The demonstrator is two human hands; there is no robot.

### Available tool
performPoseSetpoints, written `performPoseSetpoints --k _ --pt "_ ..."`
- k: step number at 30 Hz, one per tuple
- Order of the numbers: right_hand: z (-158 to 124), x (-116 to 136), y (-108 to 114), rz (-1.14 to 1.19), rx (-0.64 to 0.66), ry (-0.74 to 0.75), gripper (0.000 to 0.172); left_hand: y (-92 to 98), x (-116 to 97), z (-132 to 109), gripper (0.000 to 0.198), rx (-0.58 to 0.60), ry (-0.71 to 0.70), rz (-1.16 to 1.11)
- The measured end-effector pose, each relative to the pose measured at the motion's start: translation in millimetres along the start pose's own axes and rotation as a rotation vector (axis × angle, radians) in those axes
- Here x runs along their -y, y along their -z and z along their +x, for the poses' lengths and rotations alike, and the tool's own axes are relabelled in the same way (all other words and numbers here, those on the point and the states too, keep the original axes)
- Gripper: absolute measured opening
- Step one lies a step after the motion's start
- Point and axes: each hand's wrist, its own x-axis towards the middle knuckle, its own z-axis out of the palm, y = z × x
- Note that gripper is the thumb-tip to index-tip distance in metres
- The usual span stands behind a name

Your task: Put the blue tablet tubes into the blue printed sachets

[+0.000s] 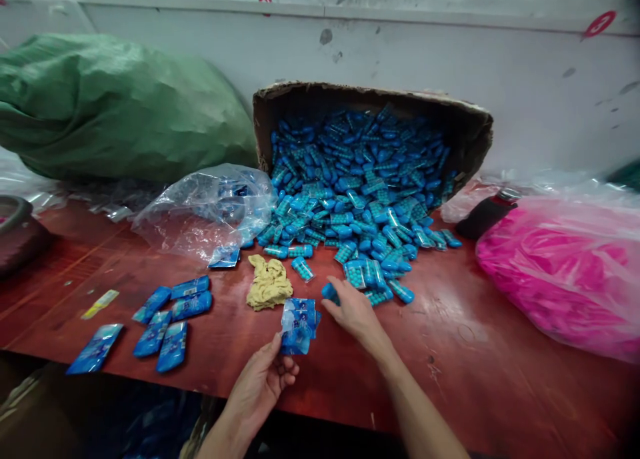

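My left hand point(267, 372) pinches a few blue printed sleeves point(299, 322) by their lower edge, above the front of the red table. To the right, my right hand point(353, 309) has its thumb and fingers around a small blue pack point(330, 292), one end of which shows. Just beyond it lie more clear-and-blue packs of round beads point(363, 272), spilling from a heap point(360, 186) in a cardboard box on its side. Several filled blue sleeves point(173, 344) rest on the table at the left. A crumpled yellow cloth point(269, 284) lies behind the sleeves in my left hand.
The torn cardboard box point(480, 122) stands against the wall. Left of it are a big green sack point(125, 106) and a clear plastic bag point(185, 212) with blue sleeves. A pink-filled bag point(565, 272) and dark bottle point(483, 216) stand right. The red table point(450, 379) has a front edge.
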Motion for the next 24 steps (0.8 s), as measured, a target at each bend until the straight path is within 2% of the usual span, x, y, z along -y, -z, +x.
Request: performPoseSetpoints --k 2,4,5,7,13,18,24 --pt "-14.5 -2.3 7.0 0.486 0.01 -0.047 0.044 -0.4 0.6 1.8 0.015 -0.007 -0.006 -0.014" --pt "-32.6 0.0 9.2 1.014 0.092 -0.076 0.045 -2.4 1.3 3.4 0.015 -0.014 -0.003 -0.018" --pt "-41.2 2.5 8.2 1.184 0.125 -0.085 0.045 -3.7 1.6 3.9 0.015 -0.012 0.0 -0.018" --pt "-54.7 7.9 2.6 1.381 0.146 -0.093 0.044 -6.3 2.5 4.1 0.016 0.012 0.007 -0.013" --pt "-66.4 13.7 -13.9 1.461 0.046 -0.084 0.044 -6.0 5.0 0.4 0.019 0.077 -0.022 -0.007" --pt "-73.0 14.5 -16.2 1.45 -0.037 -0.075 0.042 -4.8 2.5 -0.1 0.02 0.063 -0.075 -0.012" --pt "-81.9 17.5 -17.7 1.447 -0.053 -0.05 0.041 -1.9 -3.3 1.2 0.019 0.101 -0.122 0.026"
